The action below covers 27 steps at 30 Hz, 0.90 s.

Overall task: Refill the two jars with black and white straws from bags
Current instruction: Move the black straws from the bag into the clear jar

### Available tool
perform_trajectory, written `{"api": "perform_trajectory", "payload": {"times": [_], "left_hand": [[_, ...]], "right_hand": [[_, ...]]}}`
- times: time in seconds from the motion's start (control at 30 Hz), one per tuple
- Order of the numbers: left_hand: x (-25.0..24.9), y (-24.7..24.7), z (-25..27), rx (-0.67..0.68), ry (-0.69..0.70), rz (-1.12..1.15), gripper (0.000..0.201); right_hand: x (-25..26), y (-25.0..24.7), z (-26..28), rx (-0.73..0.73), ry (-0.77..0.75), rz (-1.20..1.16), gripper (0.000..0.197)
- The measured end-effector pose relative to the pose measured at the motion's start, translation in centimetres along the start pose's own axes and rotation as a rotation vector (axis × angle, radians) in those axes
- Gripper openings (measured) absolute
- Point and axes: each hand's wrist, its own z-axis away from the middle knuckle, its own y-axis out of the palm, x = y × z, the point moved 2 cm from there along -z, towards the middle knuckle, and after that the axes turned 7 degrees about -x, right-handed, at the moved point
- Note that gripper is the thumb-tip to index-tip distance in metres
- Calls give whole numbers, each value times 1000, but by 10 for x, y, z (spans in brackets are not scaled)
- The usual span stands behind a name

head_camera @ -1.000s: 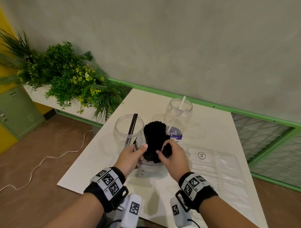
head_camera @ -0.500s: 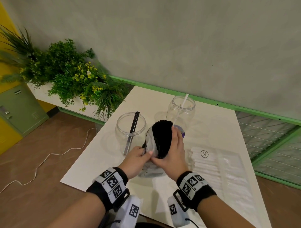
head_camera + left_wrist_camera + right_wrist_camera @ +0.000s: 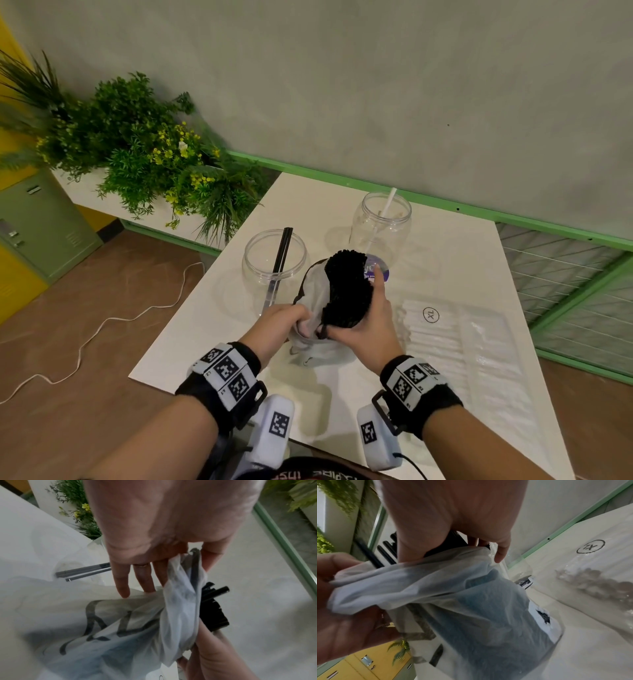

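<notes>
Right hand [image 3: 359, 329] wraps black straws [image 3: 346, 287], ends up; left hand [image 3: 284, 322] pinches bag [image 3: 313, 301] rim; jar [image 3: 274, 257] just left, nearer left hand

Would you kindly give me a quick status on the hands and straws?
Right hand grips black straws. Left hand pinches bag edge. Both jars nearly empty. Nothing blocking.

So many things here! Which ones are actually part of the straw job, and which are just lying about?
Part of the job:
- bundle of black straws, gripped by the right hand
- its white bag, held by the left hand
- jar with black straws
- jar with a white straw
- bag of white straws

Just lying about:
- plants
- white cable
- green cabinet
</notes>
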Motion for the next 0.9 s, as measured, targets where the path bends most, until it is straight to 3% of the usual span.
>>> {"api": "perform_trajectory", "payload": {"times": [0.2,0.33,0.47,0.6,0.7,0.8,0.9], "left_hand": [[11,1,-7,-48,-102,210,43],[15,1,-9,-63,-147,227,37],[19,10,-9,1,-122,189,22],[24,7,-8,37,-94,197,20],[36,-5,-12,-68,-68,86,34],[45,-14,-9,-220,88,-170,70],[40,-12,0,-300,449,-514,87]], "right_hand": [[8,0,9,108,-6,-116,122],[19,-12,14,276,-28,-174,122],[22,-6,21,147,-61,-220,119],[18,-9,23,-33,37,-167,90],[13,-18,22,-78,97,-110,63],[8,-23,21,-78,121,-123,49],[5,-23,23,-76,140,-153,47]]}}
